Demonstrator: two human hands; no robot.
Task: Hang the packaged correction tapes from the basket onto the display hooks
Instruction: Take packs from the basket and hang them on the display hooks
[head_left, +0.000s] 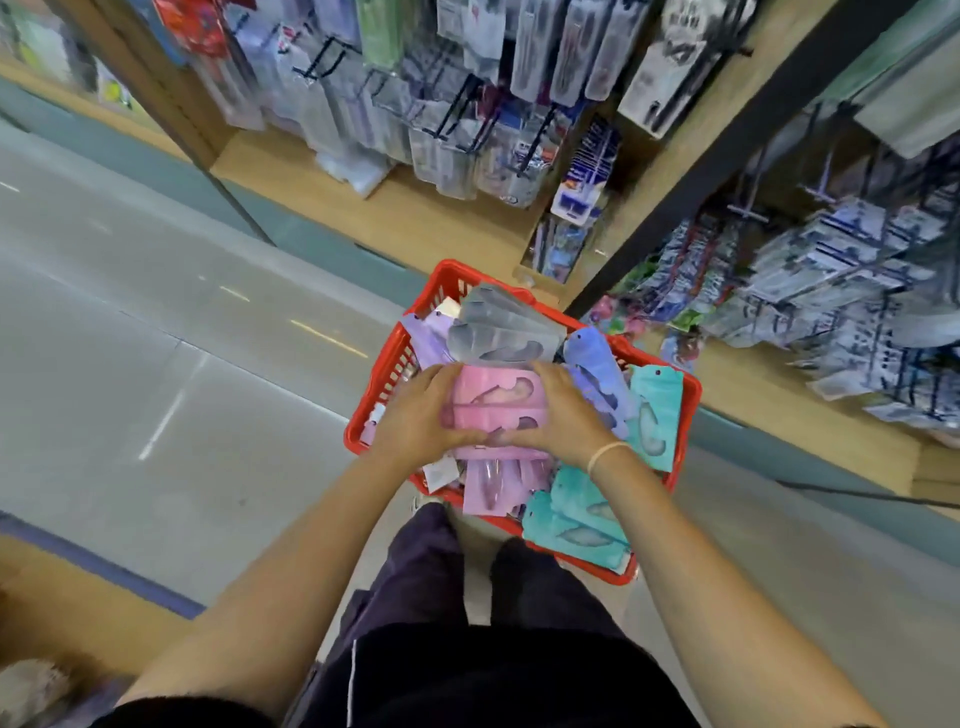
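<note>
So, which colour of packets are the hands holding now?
The pink packets: both hands, left and right, grip that stack; teal, blue and grey ones lie untouched.

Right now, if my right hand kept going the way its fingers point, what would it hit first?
Probably the left hand: the right hand points left across the pink packets that both grip over the red basket. Depth is unclear.

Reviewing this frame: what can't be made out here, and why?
- Head view: print on the pink packs is unreadable; motion blur, and the left hand and right hand cover their sides.
- Basket floor and how many packs it holds: hidden under the pile.
- Display hooks: too blurred to tell which are free.
- Hanging goods at right: smeared and cut off by the frame edge.
</note>
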